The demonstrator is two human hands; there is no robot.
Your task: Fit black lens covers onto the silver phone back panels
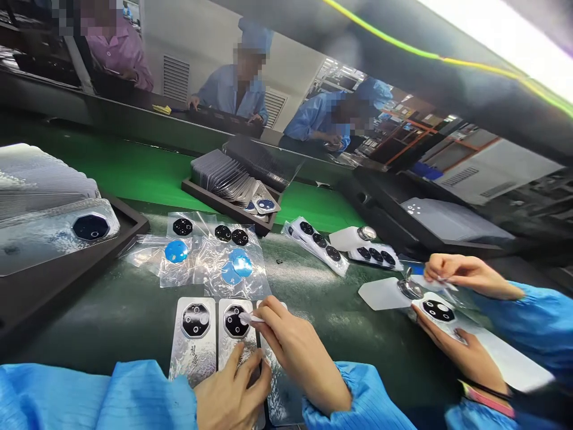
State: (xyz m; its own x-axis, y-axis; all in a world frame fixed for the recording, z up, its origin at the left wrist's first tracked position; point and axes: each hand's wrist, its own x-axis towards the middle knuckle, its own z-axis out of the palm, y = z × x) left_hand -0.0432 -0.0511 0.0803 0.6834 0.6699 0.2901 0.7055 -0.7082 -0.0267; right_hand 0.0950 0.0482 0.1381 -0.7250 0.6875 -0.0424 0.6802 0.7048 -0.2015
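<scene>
Three silvery panels lie side by side at the bottom centre. The left panel (194, 358) has a black octagonal disc with rings. On the middle panel (229, 352), my left hand (235, 388) rests with its fingers spread. My right hand (298, 352) pinches a small white cloth (251, 318) against that panel's black disc (233, 321). The right panel (284, 388) is partly hidden beneath my right hand. Above the panels are clear plastic bags (210, 257) bearing black discs and blue round films (237, 266).
A dark tray (264, 224) of stacked panels stands behind, another (129, 224) at left, a third (385, 224) at right. White bottles (385, 294) and bagged disc strips (320, 246) lie right of centre. A co-worker's hands (474, 358) hold a panel at right.
</scene>
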